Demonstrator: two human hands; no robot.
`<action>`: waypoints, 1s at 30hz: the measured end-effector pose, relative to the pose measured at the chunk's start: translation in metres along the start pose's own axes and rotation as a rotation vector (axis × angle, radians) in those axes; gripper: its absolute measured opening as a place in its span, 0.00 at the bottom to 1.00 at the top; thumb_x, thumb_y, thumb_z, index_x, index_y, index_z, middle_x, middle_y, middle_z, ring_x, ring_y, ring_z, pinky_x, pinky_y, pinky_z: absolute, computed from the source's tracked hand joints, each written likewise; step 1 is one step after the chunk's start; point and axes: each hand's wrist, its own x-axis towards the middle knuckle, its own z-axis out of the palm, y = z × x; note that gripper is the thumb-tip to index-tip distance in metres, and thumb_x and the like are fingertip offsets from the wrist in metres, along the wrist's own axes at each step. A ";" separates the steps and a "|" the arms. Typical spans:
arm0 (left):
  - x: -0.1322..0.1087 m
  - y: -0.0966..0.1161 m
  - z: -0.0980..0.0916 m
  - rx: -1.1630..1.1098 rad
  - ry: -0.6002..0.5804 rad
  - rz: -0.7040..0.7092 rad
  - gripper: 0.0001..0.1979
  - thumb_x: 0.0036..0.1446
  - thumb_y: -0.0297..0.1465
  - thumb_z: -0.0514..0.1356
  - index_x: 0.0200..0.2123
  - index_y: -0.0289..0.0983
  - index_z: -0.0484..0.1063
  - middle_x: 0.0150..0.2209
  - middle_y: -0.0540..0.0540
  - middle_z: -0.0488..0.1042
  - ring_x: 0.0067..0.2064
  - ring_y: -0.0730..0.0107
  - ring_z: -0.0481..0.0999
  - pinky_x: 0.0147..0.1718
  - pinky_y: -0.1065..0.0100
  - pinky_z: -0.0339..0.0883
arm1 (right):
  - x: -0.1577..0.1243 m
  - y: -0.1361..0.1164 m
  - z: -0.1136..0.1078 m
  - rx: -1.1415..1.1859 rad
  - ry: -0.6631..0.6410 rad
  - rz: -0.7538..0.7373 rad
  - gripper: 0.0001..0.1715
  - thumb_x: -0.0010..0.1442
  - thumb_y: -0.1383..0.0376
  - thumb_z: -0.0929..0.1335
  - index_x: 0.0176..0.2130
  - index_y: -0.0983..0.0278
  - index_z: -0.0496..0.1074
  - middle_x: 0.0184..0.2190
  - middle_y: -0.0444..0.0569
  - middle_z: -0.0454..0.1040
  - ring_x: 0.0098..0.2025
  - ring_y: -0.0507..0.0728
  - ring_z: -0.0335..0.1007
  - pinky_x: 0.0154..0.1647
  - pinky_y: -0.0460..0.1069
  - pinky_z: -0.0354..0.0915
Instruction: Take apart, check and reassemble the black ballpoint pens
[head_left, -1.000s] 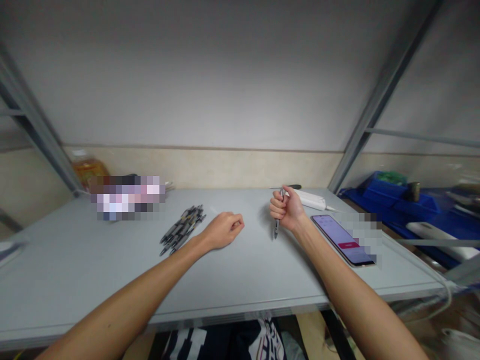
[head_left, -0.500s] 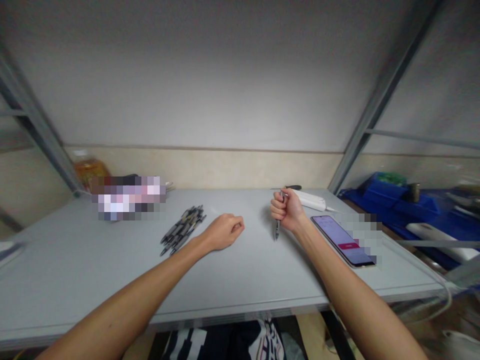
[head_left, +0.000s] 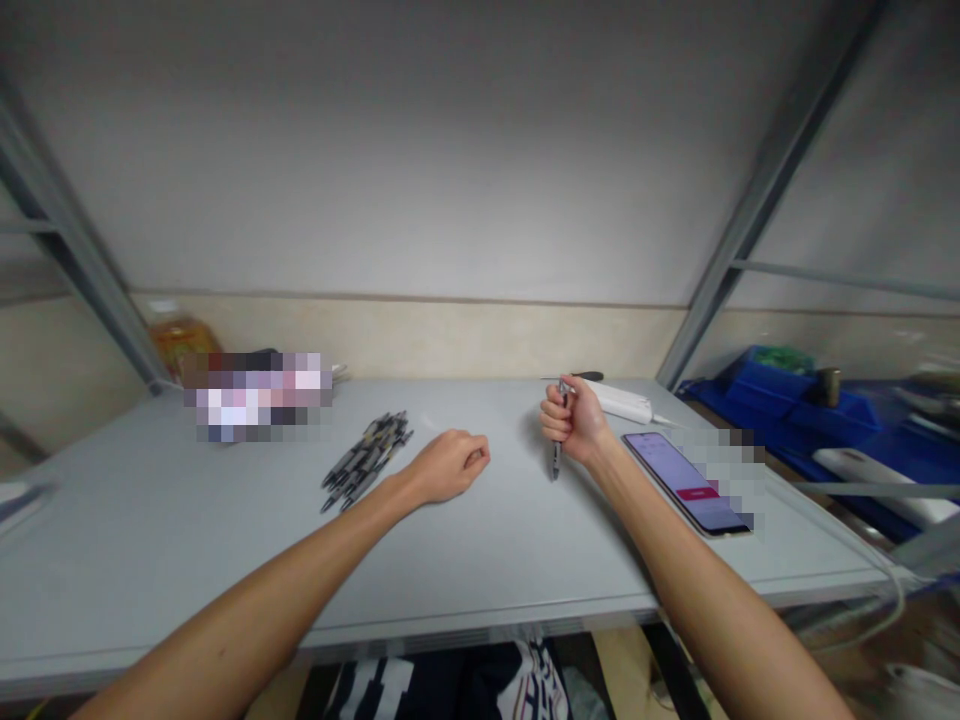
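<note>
A pen (head_left: 556,462) stands almost upright in my right hand (head_left: 574,418). The fingers are wrapped round its barrel, with the thumb at its top end and its tip pointing down just over the table. My left hand (head_left: 450,465) rests on the table as a loose fist, and nothing shows in the gap by the thumb. Left of that hand lies a pile of pens (head_left: 367,458), dark and grey, roughly side by side. A phone (head_left: 686,485) with a lit screen lies to the right of my right hand.
Behind my right hand are a white power strip (head_left: 619,402) and a dark-handled screwdriver (head_left: 589,376). At the back left stand a bottle of amber liquid (head_left: 180,340) and a blurred-out item (head_left: 259,395). Metal posts (head_left: 712,285) flank the table (head_left: 480,570); blue trays (head_left: 772,385) lie beyond the right side.
The pen in my right hand has tilted slightly nearer to upright, its tip shifting a little to the right. My left hand has hardly moved.
</note>
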 end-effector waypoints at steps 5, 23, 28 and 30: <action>0.000 0.001 -0.001 0.004 -0.004 0.000 0.09 0.55 0.28 0.51 0.27 0.36 0.70 0.22 0.50 0.68 0.25 0.75 0.65 0.27 0.73 0.54 | 0.000 0.000 0.002 -0.007 0.058 -0.009 0.17 0.52 0.61 0.57 0.16 0.62 0.51 0.12 0.35 0.38 0.14 0.46 0.27 0.09 0.40 0.36; 0.000 0.003 -0.001 0.041 -0.019 -0.003 0.10 0.56 0.29 0.51 0.27 0.36 0.70 0.22 0.50 0.68 0.24 0.74 0.65 0.27 0.73 0.53 | 0.000 0.001 0.008 -0.172 0.109 0.004 0.16 0.56 0.56 0.56 0.23 0.61 0.55 0.12 0.34 0.41 0.14 0.45 0.27 0.11 0.40 0.33; 0.001 0.001 -0.001 0.046 -0.027 0.003 0.10 0.55 0.28 0.51 0.28 0.36 0.71 0.22 0.49 0.69 0.25 0.74 0.65 0.27 0.73 0.54 | 0.003 0.012 0.012 -0.428 0.228 -0.012 0.04 0.54 0.62 0.59 0.29 0.60 0.56 0.13 0.34 0.49 0.12 0.45 0.36 0.11 0.39 0.36; 0.001 0.001 -0.001 0.048 -0.027 0.009 0.10 0.55 0.28 0.51 0.28 0.36 0.71 0.22 0.49 0.69 0.25 0.73 0.66 0.27 0.72 0.54 | 0.004 0.018 0.012 -0.570 0.284 -0.078 0.04 0.53 0.64 0.60 0.31 0.60 0.56 0.14 0.34 0.53 0.12 0.45 0.41 0.12 0.39 0.39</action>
